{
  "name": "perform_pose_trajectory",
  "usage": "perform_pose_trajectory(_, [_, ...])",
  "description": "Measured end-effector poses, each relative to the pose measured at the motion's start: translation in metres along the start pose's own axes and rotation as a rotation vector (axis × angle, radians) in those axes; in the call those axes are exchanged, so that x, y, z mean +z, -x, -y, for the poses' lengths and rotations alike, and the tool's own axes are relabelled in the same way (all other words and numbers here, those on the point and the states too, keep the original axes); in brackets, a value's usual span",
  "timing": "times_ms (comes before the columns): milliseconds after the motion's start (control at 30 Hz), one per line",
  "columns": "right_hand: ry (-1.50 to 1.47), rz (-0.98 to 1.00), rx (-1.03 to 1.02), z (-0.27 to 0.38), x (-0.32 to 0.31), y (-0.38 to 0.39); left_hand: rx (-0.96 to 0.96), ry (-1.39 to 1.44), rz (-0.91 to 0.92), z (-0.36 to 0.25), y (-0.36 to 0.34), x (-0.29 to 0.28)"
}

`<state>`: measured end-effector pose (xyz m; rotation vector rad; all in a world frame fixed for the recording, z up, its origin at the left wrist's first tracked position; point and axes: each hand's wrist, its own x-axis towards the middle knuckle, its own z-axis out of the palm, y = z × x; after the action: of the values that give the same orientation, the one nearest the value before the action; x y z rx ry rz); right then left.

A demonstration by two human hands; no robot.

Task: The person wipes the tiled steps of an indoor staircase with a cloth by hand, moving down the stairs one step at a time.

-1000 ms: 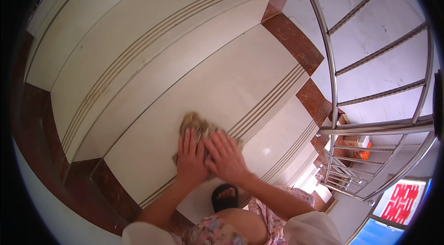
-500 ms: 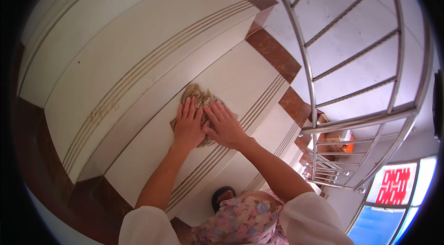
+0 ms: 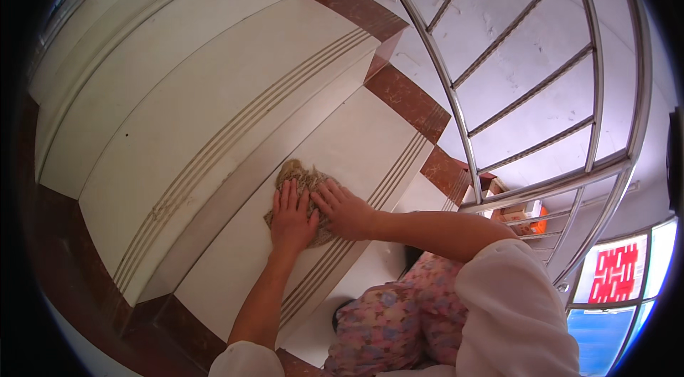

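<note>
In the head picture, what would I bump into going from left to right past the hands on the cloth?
Brown tile edging at lower left → left hand → right hand → small orange thing → red window decoration.

Supporting surface: one pale stair tread (image 3: 363, 135) with a smooth face. Parallel grooves (image 3: 399, 170) run lengthwise near its front edge. A reddish-brown, veined border (image 3: 410, 103) finishes the right end; a similar dark border (image 3: 192, 331) finishes the left. Item on surface: one crumpled, brownish patterned cloth (image 3: 305, 175), bunched toward the tread's rear joint. Overlap of cloth and grooves cannot be confirmed; that area is partly covered.
</note>
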<state>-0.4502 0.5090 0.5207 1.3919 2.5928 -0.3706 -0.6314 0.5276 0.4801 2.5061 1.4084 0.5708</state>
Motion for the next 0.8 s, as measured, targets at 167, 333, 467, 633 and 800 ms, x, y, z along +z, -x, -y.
perform_pose_trajectory(167, [0.039, -0.102, -0.083, -0.008, 0.002, 0.008, -0.017, 0.04, -0.001, -0.005, -0.001, -0.001])
perform_pose_trajectory(333, [-0.027, -0.209, -0.142, -0.014, 0.009, 0.005, 0.003, -0.028, -0.014, -0.001, 0.002, 0.001])
perform_pose_trajectory(467, [-0.053, -0.283, -0.17, -0.021, 0.006, 0.006, 0.013, -0.044, 0.001, -0.004, -0.001, 0.002])
perform_pose_trajectory(633, [-0.121, -0.357, -0.285, -0.037, 0.006, -0.007, 0.037, -0.055, 0.076, -0.003, -0.002, -0.01])
perform_pose_trajectory(800, [-0.196, -0.342, -0.371, -0.056, 0.003, -0.029, -0.087, -0.054, 0.018, -0.015, -0.006, -0.002])
